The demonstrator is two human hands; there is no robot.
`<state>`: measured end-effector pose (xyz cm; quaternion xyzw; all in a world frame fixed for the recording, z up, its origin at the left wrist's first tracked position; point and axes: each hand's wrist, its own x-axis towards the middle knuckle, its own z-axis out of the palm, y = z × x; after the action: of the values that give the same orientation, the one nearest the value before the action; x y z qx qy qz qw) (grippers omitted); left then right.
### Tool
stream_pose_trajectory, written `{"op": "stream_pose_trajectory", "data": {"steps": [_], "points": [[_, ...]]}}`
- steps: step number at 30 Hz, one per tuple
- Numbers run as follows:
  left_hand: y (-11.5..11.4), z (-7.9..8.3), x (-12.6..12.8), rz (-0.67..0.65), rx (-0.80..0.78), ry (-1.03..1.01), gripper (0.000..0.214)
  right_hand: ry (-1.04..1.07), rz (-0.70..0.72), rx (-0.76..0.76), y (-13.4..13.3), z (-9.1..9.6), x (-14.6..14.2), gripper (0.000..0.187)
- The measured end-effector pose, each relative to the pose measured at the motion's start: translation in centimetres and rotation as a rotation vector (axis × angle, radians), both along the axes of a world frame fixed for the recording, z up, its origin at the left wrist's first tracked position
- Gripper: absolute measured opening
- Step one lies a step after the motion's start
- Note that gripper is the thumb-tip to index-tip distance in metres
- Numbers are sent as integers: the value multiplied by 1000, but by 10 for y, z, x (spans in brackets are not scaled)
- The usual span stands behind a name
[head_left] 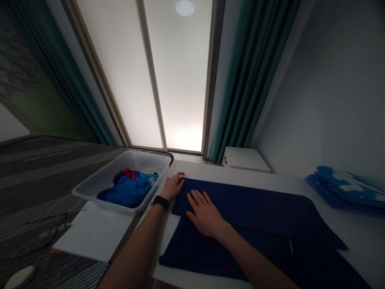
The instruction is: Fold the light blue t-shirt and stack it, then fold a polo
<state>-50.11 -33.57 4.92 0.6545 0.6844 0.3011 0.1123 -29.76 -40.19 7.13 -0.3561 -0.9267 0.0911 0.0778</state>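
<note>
A dark navy garment lies spread on the white tabletop, its far part folded over in a long strip. A small white mark shows near its folded edge, and I cannot tell what kind of garment it is. At the far left corner of the cloth is my left hand, with a dark watch on the wrist. Its thumb and fingers are a little apart around that corner. My right hand rests flat on the cloth, palm down, fingers stretched out.
Left of the table stands a translucent plastic bin holding blue and red clothing. Folded blue clothes are stacked at the table's right, by the wall. A white cabinet stands beyond the table, near teal curtains and frosted sliding doors.
</note>
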Motion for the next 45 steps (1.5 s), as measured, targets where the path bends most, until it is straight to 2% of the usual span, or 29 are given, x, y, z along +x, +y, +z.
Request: {"op": "stream_pose_trajectory", "data": {"steps": [4, 10, 20, 23, 25, 27, 29, 31, 36, 45], "points": [[-1, 2, -1, 3, -4, -3, 26, -14, 7, -33, 7, 5, 11, 61], [-6, 10, -3, 12, -33, 1, 31, -71, -72, -57, 33, 3, 25, 60], [-15, 10, 9, 38, -103, 200, 33, -64, -92, -144, 47, -1, 28, 65], [-20, 16, 14, 69, -28, 278, 37, -66, -123, -159, 49, 3, 40, 66], [-25, 18, 23, 16, 62, 363, 41, -72, -144, -136, 52, 4, 50, 67], [-32, 18, 36, -114, 121, 432, 45, -77, -168, -103, 54, 1, 61, 66], [-37, 15, 50, -238, 126, 468, 49, -86, -192, -84, 56, -3, 69, 66], [-41, 10, 61, -302, 75, 481, 54, -100, -202, -75, 57, -8, 75, 66], [-42, 4, 67, -339, -76, 487, 61, -123, -207, -49, 56, -13, 78, 67], [-40, 1, 65, -330, -64, 479, 61, -123, -217, -71, 56, -7, 92, 65]]}}
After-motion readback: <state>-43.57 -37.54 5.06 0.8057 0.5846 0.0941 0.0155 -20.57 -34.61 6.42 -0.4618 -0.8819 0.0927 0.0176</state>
